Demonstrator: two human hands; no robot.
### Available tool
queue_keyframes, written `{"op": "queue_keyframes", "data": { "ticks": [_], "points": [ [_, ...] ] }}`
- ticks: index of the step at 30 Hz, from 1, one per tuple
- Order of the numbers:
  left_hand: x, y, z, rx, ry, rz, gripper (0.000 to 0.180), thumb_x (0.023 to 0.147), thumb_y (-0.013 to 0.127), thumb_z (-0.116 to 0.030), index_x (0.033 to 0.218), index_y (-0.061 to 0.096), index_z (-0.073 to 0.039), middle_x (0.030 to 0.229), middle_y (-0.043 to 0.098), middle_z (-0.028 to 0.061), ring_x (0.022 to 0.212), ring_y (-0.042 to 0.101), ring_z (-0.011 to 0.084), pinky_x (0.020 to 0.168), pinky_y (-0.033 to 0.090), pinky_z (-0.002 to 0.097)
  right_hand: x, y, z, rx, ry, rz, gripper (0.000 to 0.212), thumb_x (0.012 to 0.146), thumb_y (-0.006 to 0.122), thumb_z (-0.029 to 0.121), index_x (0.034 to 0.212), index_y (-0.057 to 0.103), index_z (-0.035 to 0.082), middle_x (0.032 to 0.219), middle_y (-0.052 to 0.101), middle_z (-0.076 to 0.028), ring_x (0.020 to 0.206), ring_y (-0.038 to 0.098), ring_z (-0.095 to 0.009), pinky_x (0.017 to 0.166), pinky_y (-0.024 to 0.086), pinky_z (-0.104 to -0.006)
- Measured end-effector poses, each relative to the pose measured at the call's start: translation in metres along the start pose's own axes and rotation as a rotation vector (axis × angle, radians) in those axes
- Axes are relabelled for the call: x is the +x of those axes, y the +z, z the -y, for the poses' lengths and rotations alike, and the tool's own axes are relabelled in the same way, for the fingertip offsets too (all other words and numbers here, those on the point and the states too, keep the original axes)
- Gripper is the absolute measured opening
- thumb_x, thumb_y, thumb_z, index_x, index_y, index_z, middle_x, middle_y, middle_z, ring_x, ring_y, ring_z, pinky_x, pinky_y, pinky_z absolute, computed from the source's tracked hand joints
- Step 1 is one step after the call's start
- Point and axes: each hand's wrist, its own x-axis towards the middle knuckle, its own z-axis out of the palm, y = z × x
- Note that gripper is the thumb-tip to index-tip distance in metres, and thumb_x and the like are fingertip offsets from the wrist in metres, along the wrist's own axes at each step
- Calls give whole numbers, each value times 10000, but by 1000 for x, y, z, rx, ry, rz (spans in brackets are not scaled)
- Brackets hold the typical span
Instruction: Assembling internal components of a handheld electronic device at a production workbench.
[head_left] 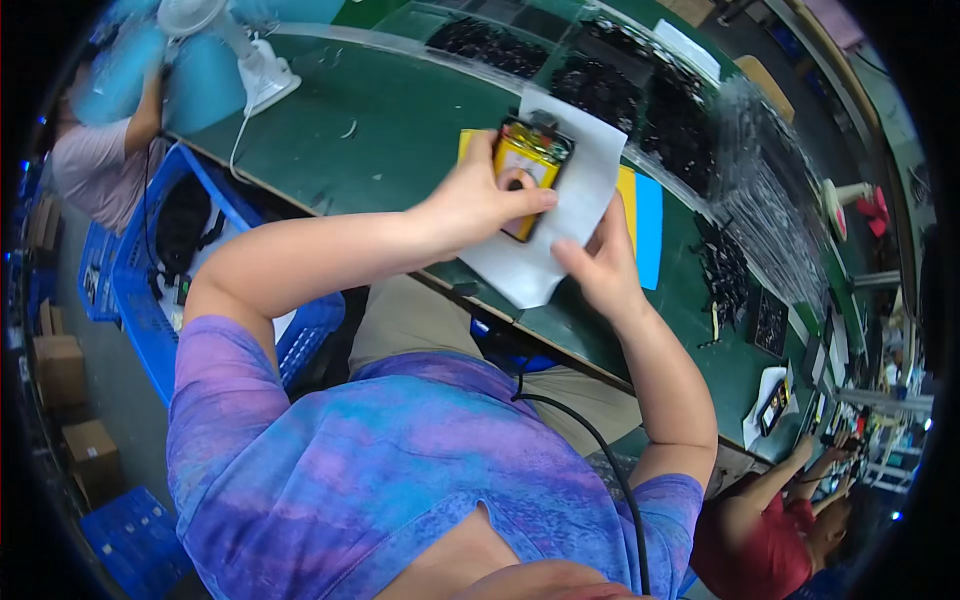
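Green bench [400, 130] runs across the upper half of the view, bent by the lens, with a clear sheet over its far side and heaps of small black parts [600, 85] under and along that edge. Blue crates [150, 300] stand on the floor to the left, one holding dark cables. Cardboard boxes [75, 400] sit by the left wall. A white fan [240, 45] stands at the bench's far left corner, close to a seated person in a pale shirt [95, 165]. Another person in a red top [760, 520] works at the lower right, next to a small device on white paper [775, 405].

Near the middle of the bench, yellow and blue sheets [640, 225] lie flat, partly covered by a white paper [570, 200] held above them. The right hand [600, 265] pinches the lower right edge of this paper between thumb and fingers. On the paper's upper left part sits a yellow pack [530, 165] with a dark strip along its top end. The left hand [475, 195] is closed around the pack, its thumb pressed on the yellow face and its fingers wrapped behind. A black cord [590, 440] curves down over the wearer's lap.
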Motion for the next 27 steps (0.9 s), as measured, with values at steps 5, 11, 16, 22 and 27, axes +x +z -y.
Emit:
{"op": "queue_keyframes", "data": {
  "ticks": [5, 11, 16, 22, 27],
  "points": [
    [30, 41, 21, -59, -228, 212, 764, 961, 679, -125, 1556, 224, 26, 1352, 520, 183, 1232, 552, 238, 997, 491, 358, 7, -48, -31, -113, 209, -280, 588, 895, 719, 140, 1397, 478, -50, 1314, 619, -195, 1214, 607, -271, 1038, 469, -371],
    [52, 20, 33, 895, 73, 329, 787, 853, 780, -355, 1478, 451, -10, 1527, 378, 249, 1392, 424, 371, 1157, 367, 427, 8, -67, -18, -676, 312, -227, 660, 871, 763, 301, 1363, 531, -72, 1322, 605, -271, 1233, 593, -389, 1040, 468, -421],
    [67, 25, 41, 1059, 468, 389, 905, 745, 837, -403, 1461, 471, 12, 1529, 395, 226, 1413, 367, 397, 1170, 353, 424, 5, -75, -6, -953, -70, -341, 666, 702, 878, 251, 1285, 622, 58, 1351, 564, -161, 1242, 546, -349, 1038, 451, -453],
    [85, 28, 28, 1096, 483, 518, 881, 680, 887, -301, 1422, 524, 2, 1399, 556, 191, 1324, 458, 371, 1139, 388, 439, -3, -84, -9, -979, -61, 47, 620, 655, 893, 276, 1223, 688, 137, 1321, 604, -87, 1250, 546, -283, 1086, 356, -441],
    [83, 22, 35, 1020, 549, 527, 822, 686, 868, -271, 1396, 544, -15, 1410, 550, 187, 1324, 456, 384, 1133, 396, 456, -5, -82, -3, -1096, -125, 149, 614, 677, 870, 280, 1235, 669, 120, 1276, 634, -75, 1191, 585, -273, 1059, 395, -440]
  ]
}}
